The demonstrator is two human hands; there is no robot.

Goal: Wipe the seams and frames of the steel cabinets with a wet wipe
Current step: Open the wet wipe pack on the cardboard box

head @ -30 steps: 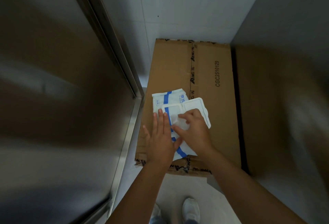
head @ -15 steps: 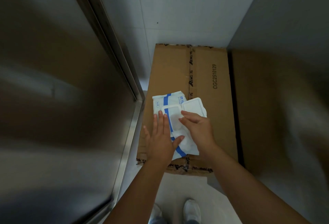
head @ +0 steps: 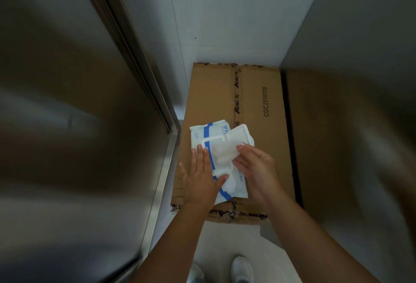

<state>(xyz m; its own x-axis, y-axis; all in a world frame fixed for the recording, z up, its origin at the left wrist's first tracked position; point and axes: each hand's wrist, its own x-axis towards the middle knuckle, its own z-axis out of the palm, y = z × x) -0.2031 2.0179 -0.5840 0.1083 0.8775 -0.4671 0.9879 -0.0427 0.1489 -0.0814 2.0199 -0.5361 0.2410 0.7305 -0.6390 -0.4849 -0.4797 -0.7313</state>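
While the left hand presses flat, fingers straight, on the pack lying on the box, the right hand pinches a wipe at the open lid. The step looks to be fetching the wipe; next it must be pulled free and taken to the cabinet seams.

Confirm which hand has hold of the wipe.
The right hand: its fingers pinch the wet wipe at the open lid of the pack. The left hand lies flat, fingers straight, pressing the pack down.
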